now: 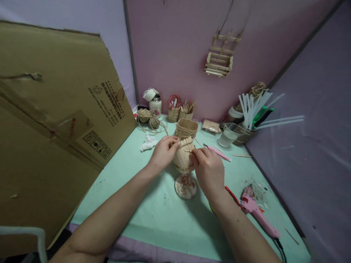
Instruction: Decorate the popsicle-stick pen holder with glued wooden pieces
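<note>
My left hand (163, 152) grips the rim of a small cup made of upright craft sticks (182, 159), with braided twine bands around it. The cup is tilted above the table. My right hand (208, 170) is closed at its other side, the fingertips pinching a thin wooden stick (188, 151) against the cup's wall. Just below lies a round patterned disc (185, 187). A second stick cup (187, 127) with twine stands behind. The pink glue gun (259, 213) lies to the right of my right forearm.
A large cardboard box (65, 109) walls off the left. At the back are twine balls (148, 118), a white bottle (155, 106) and small holders. Glue sticks (251, 109) and a clear plastic cup (229, 136) stand back right. A pink pen-like tool (219, 152) lies nearby.
</note>
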The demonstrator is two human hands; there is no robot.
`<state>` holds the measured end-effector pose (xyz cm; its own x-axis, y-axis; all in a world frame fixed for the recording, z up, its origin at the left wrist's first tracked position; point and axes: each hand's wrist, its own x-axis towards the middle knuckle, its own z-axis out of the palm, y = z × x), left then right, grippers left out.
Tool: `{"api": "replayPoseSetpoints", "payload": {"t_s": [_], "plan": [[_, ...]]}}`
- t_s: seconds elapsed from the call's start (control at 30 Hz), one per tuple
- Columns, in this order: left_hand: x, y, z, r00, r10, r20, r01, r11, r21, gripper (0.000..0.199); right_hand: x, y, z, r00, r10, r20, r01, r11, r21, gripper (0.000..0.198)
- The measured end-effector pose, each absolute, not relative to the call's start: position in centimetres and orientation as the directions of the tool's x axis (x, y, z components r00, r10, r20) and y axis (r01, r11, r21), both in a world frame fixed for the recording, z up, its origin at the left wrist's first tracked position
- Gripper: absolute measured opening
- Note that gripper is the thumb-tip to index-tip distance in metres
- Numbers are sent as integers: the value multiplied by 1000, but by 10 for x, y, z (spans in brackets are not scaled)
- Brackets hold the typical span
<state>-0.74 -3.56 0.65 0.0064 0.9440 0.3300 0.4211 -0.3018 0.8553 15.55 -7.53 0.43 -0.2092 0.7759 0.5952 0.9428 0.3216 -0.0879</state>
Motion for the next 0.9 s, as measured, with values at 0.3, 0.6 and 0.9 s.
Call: {"api": "replayPoseSetpoints", "payload": {"t_s": [0.3,0.6,0.9], "plan": [[-8,-36,7,15,943,333,424,-307,852,13,160,-81,8,-173,779,603,892,383,-239,21],[-11,-34,8,24,951,308,417,-290,861,13,179,-44,0,85,986,143,317,109,-942,36],[-10,-36,8,40,952,304,398,-294,869,15,173,-41,-10,86,992,93,217,72,-973,40]]}}
